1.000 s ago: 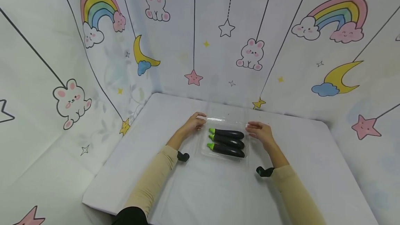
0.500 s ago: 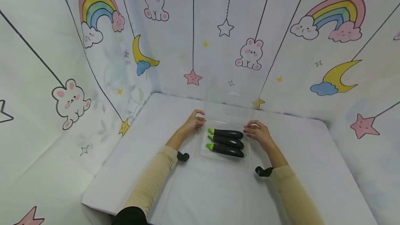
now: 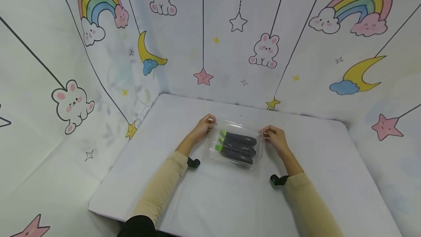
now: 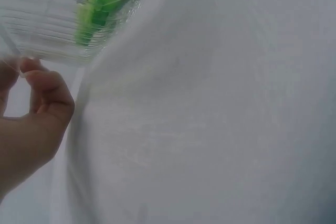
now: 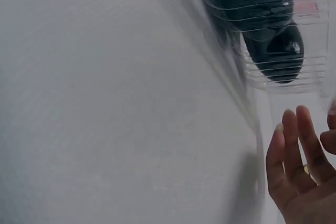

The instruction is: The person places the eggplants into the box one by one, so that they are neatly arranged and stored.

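A clear plastic clamshell box (image 3: 213, 145) lies near the back middle of the table, with three dark eggplants (image 3: 241, 139) side by side inside, green stems to the left. Clear plastic now covers them, dulling their colour in the head view. My left hand (image 3: 202, 126) pinches the box's far left corner between thumb and forefinger; the left wrist view shows this hand (image 4: 39, 114) just below a green stem (image 4: 107, 1). At the far right corner, thumb and forefinger of my right hand (image 3: 276, 138) pinch the edge. Its other fingers (image 5: 287, 140) stretch out beside the ribbed wall.
A white table (image 3: 213, 200) lies under the box, its back edge against a white cloth backdrop (image 3: 184, 39) printed with rabbits, rainbows and stars. Similar cloth hangs at the left and right. Dark wrist mounts (image 3: 279, 180) sit on both wrists.
The clear lid, standing up behind the eggplants half a second ago, has swung forward and down over them. Both hands stay at the far corners, their fingers now more curled.
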### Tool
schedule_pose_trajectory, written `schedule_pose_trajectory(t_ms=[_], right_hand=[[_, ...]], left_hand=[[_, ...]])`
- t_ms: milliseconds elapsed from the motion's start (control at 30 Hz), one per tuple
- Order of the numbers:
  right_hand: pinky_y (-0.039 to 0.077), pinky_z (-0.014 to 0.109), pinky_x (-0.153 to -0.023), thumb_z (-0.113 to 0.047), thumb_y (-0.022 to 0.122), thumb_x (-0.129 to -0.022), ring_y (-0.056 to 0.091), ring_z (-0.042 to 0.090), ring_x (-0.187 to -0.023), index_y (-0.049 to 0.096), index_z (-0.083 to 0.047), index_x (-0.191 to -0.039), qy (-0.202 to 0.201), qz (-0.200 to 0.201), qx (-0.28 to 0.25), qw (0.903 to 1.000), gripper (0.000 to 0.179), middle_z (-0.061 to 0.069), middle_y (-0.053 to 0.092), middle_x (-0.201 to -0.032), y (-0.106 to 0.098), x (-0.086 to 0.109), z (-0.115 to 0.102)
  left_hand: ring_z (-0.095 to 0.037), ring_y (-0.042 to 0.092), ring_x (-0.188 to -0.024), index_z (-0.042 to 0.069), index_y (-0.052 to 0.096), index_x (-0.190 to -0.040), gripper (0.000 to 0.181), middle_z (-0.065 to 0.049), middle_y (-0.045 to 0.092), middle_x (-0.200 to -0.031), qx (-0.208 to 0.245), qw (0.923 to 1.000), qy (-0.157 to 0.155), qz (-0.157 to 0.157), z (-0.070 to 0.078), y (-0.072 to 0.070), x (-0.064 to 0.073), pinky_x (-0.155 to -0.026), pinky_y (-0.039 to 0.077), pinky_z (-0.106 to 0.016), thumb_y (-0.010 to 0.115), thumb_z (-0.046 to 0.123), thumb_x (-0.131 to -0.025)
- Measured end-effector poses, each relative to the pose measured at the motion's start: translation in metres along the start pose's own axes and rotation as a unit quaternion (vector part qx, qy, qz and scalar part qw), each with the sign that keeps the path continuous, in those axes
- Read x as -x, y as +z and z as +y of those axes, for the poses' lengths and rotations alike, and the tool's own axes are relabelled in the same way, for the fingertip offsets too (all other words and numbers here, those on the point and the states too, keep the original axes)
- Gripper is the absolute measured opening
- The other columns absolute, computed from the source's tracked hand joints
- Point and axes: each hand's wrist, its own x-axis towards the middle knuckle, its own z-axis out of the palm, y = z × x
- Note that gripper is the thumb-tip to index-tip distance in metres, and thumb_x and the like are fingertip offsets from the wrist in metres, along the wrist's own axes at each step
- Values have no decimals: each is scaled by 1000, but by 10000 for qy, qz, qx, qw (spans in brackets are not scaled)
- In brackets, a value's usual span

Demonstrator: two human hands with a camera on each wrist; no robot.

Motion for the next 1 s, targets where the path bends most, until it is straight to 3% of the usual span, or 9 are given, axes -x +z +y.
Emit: schedule_pose_trajectory(t_ms=[133, 300, 500, 700, 1000], right_hand=[[59, 24, -77, -15, 40, -111, 70, 28, -103, 67, 9, -113, -221, 291, 283, 9989, 36, 27, 69, -124, 0, 1, -2], [59, 23, -73, -19, 41, -109, 71, 29, -99, 70, 2, -113, -350, 435, 834, 9950, 37, 22, 71, -117, 0, 7, -10], [62, 28, -77, -31, 45, -111, 71, 33, -104, 69, -2, -128, -429, 275, 1400, 9888, 40, 22, 71, -122, 4, 23, -22], [63, 33, -79, -33, 54, -109, 72, 38, -107, 49, 0, -149, -176, 422, 1228, 9914, 52, 28, 64, -132, 6, 43, -32], [62, 30, -79, -32, 59, -108, 71, 34, -111, 40, 2, -155, 400, -39, 783, 9961, 60, 30, 58, -139, 9, 85, -36]], left_hand=[[-24, 48, -91, 10, 55, -109, 6, -9, 56, -110, -249, 9994, 218, 123, 1, 3, 0, -72, 37, -28, 52, 5, -108], [-22, 49, -88, 10, 56, -113, 7, -14, 59, -110, -843, 9940, 599, 352, 2, 7, 4, -69, 39, -26, 52, 12, -109], [-22, 51, -85, 6, 58, -125, 22, -21, 62, -115, -806, 9942, 550, 457, -3, 6, 13, -68, 41, -28, 46, 19, -112], [-25, 55, -89, 9, 53, -138, 31, -21, 60, -119, -1002, 9925, 613, 326, -2, 3, 25, -74, 45, -35, 49, 19, -109], [-21, 62, -87, 4, 45, -144, 45, -13, 56, -116, -1273, 9900, 429, 428, 0, -2, 53, -75, 50, -32, 55, 13, -100]])
